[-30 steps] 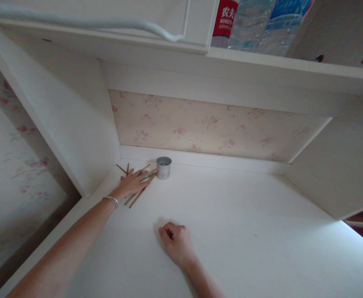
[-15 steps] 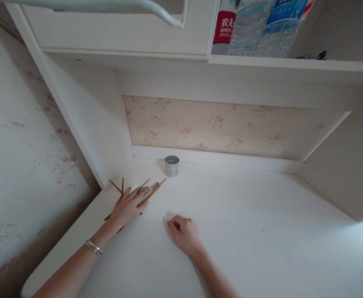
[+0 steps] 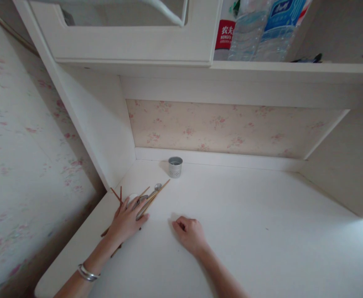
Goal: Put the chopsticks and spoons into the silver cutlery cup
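Note:
My left hand (image 3: 127, 219) lies palm down with its fingers spread over a loose pile of chopsticks and spoons on the white desk. Light wooden chopsticks (image 3: 159, 192) and a metal spoon (image 3: 158, 187) poke out past its fingers to the upper right. Reddish-brown chopsticks (image 3: 120, 193) cross beyond the knuckles, and dark ends show under the wrist. The palm hides much of the pile. Behind it stands a grey metal utensil holder (image 3: 175, 169) with small holes in its side. My right hand (image 3: 191, 236) rests on the desk, fingers curled in, with nothing visible in them.
The white desktop (image 3: 249, 207) runs back to a low ledge beneath a floral panel (image 3: 218, 124). Overhead is a cabinet door (image 3: 132, 45) beside a shelf holding plastic bottles (image 3: 249, 35). A side panel (image 3: 97, 111) bounds the desk on the left.
My left hand has slid slightly toward me over the pile, and the spoon's bowl shows more clearly beyond the fingers. My right hand keeps its place. The view has shifted a little.

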The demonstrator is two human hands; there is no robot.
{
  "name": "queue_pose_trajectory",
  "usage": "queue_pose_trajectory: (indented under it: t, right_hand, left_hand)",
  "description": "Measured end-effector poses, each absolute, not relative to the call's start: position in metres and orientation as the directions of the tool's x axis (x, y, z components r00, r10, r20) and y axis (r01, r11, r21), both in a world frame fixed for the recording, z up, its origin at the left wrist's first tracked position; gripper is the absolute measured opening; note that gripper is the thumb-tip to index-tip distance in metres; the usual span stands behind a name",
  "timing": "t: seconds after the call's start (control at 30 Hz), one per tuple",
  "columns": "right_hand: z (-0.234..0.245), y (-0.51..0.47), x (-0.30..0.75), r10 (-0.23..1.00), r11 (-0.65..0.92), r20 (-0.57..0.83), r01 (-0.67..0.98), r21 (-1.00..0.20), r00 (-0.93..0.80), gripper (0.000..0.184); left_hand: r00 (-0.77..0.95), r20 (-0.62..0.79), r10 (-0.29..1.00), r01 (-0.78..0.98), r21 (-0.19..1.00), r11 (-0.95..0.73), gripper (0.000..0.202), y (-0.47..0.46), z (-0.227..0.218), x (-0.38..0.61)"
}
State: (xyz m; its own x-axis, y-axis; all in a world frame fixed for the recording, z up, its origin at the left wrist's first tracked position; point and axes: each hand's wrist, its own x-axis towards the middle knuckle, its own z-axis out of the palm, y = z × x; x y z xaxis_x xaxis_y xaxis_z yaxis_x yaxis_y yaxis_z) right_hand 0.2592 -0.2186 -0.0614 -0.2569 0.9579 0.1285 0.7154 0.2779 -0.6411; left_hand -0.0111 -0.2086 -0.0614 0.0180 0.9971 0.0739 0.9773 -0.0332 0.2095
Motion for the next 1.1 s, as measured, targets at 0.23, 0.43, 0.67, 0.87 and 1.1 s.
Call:
queue_pose_trajectory:
  t: [0.23, 0.43, 0.67, 0.87, 1.1]
  right_hand:
    - [-0.062, -0.218, 0.258, 0.961, 0.266, 0.122, 0.691, -0.672, -0.25, 0.031]
    - [-0.065, -0.203, 0.256, 0.977, 0.176, 0.071, 0.573, -0.8, -0.2, 0.028]
    - [-0.031, -0.123, 0.27, 0.99, 0.128, 0.065, 0.608, -0.784, -0.124, 0.029]
    - [0.009, -0.061, 0.246, 0.984, 0.179, 0.131, 0.743, -0.645, -0.123, 0.057]
    - [0.009, -0.029, 0.225, 0.979, 0.176, 0.184, 0.829, -0.532, -0.089, 0.028]
  left_hand:
    - [-0.06, 0.16, 0.985, 0.975, 0.221, 0.023, 0.056, -0.203, -0.045, 0.017]
    - [0.207, 0.346, 0.915, 0.84, 0.417, -0.347, 0.036, -0.216, -0.023, 0.09]
    - [0.168, 0.302, 0.938, 0.703, 0.63, -0.329, 0.05, -0.21, -0.05, 0.127]
    - [0.381, 0.181, 0.907, 0.803, 0.42, -0.422, 0.045, -0.218, -0.068, 0.113]
    - [0.411, 0.119, 0.904, 0.823, 0.379, -0.424, 0.042, -0.217, -0.06, 0.109]
